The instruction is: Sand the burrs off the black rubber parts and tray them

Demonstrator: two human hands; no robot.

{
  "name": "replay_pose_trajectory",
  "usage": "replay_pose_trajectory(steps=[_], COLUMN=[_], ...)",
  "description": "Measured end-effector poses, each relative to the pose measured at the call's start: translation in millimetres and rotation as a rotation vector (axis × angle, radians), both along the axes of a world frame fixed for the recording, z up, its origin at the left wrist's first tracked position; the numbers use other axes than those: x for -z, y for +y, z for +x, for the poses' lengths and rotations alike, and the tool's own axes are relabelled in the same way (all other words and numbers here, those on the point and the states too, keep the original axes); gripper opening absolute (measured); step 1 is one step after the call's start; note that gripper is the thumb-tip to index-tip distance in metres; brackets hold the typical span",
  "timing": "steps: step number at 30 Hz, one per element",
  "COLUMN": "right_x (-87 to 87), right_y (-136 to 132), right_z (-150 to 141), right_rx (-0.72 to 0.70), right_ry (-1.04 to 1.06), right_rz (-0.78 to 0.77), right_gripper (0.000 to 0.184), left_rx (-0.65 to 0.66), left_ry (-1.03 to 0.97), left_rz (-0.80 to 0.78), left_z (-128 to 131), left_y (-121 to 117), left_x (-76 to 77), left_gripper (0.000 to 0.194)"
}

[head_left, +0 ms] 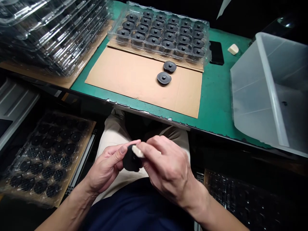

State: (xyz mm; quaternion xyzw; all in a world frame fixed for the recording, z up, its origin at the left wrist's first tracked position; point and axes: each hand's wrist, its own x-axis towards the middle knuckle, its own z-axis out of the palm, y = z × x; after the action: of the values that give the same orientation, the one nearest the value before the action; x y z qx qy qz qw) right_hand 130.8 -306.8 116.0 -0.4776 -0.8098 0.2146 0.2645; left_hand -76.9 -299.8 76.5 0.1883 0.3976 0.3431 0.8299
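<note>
Over my lap, my left hand [109, 163] grips a round black disc-shaped part [130, 161] by its left edge, thumb on the near face. My right hand [166, 163] pinches a small cream-white block [137, 151], which looks like an eraser or piece of sponge, and its end touches the disc's upper face. Part of the disc's right side is hidden behind the right fingers. Two similar black discs, one [164, 78] nearer and one [169, 66] farther, lie on the cardboard sheet [134, 77], each with a small central knob.
A clear plastic tray [158, 48] of black discs stands behind the cardboard. Stacked clear trays [53, 35] rise at left; another filled tray [48, 154] sits lower left. At right are a translucent bin [252, 96], a black phone-like slab [216, 53] and another cream block [233, 49].
</note>
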Motion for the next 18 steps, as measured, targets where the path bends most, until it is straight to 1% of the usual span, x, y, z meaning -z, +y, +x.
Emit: replay_pose_trajectory(steps=[1, 2, 3, 4, 6, 8, 10, 12, 15, 17, 18], right_x=[0.6, 1.5, 2.6, 3.8, 5.9, 7.2, 7.6, 7.4, 8.0, 9.7, 10.7], right_y=[1.6, 2.8, 3.4, 3.3, 1.1, -2.3, -5.1, -6.3, -5.4, -3.8, -2.8], right_z=[0.5, 0.5, 0.0, -1.1, -4.2, -7.6, -10.0, -11.0, -9.9, -7.3, -5.5], right_rx=[-0.041, -0.048, -0.021, 0.03, 0.116, 0.14, 0.128, 0.119, 0.133, 0.15, 0.148], right_ry=[-0.007, -0.003, 0.018, 0.054, 0.137, 0.18, 0.167, 0.153, 0.18, 0.191, 0.182], right_rz=[0.048, 0.074, 0.073, 0.036, -0.112, -0.221, -0.228, -0.183, -0.148, -0.12, -0.108], right_gripper=[0.025, 0.025, 0.023, 0.02, 0.021, 0.027, 0.027, 0.027, 0.027, 0.024, 0.021], left_rx=[0.012, -0.004, -0.041, -0.097, -0.215, -0.269, -0.255, -0.236, -0.255, -0.254, -0.229], left_ry=[-0.01, -0.015, -0.011, 0.001, 0.033, 0.047, 0.055, 0.075, 0.102, 0.103, 0.106], left_rz=[0.0, 0.006, 0.018, 0.038, 0.078, 0.096, 0.101, 0.107, 0.105, 0.101, 0.096], left_z=[-0.4, -0.6, -0.4, -0.1, 0.6, 0.6, 0.1, 0.0, 1.7, 2.9, 2.9], left_y=[-0.4, -0.7, -0.9, -0.7, 0.8, 3.4, 6.6, 9.4, 11.3, 10.9, 10.4], left_x=[0.4, 0.4, 0.1, -0.5, -2.4, -4.7, -6.8, -8.4, -10.1, -10.4, -10.1], left_gripper=[0.037, 0.038, 0.038, 0.038, 0.041, 0.042, 0.042, 0.041, 0.042, 0.042, 0.042])
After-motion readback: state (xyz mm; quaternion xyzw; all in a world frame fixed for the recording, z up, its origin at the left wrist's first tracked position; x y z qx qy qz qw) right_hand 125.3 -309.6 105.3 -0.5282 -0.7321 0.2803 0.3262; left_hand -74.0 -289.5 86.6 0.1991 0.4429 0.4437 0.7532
